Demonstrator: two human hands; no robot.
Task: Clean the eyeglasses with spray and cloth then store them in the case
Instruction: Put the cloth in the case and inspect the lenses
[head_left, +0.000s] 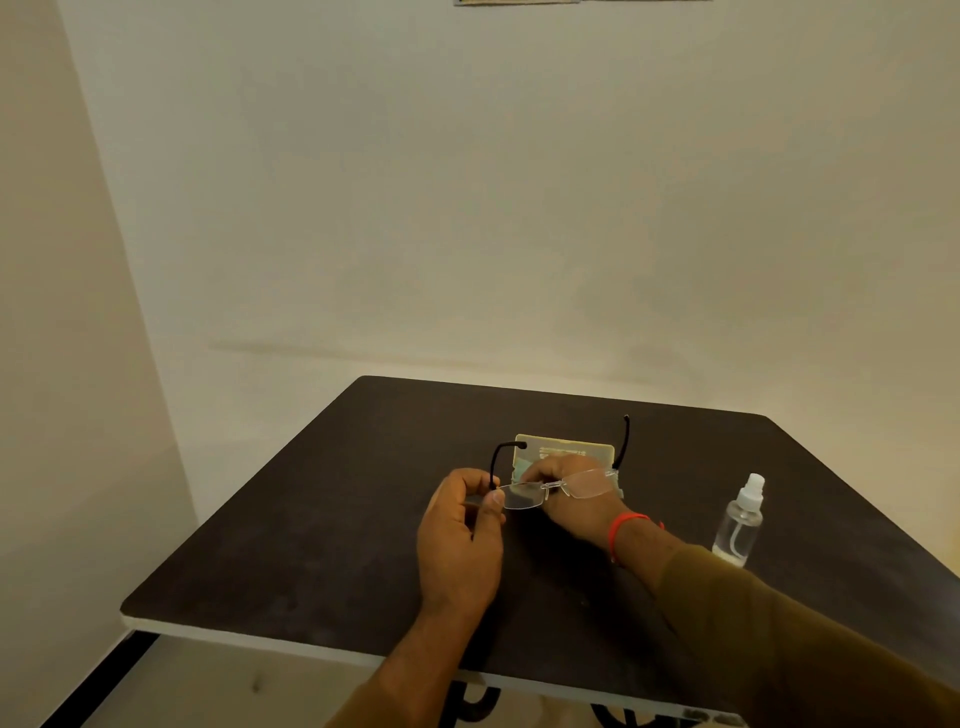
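Head view: the eyeglasses (556, 488), temples unfolded and pointing away, are held above the dark surface (311, 519). The left hand (460, 525) pinches their left hinge. The right hand (571, 501) sits just behind the lenses, fingers bent; whether it grips anything I cannot tell. A pale flat packet (569, 451) lies just beyond the eyeglasses, and the spray bottle (740, 519) stands upright to their right.

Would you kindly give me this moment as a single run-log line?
left hand pinches eyeglasses at temple hinge | right hand behind them, grip unclear | spray bottle upright on table, untouched
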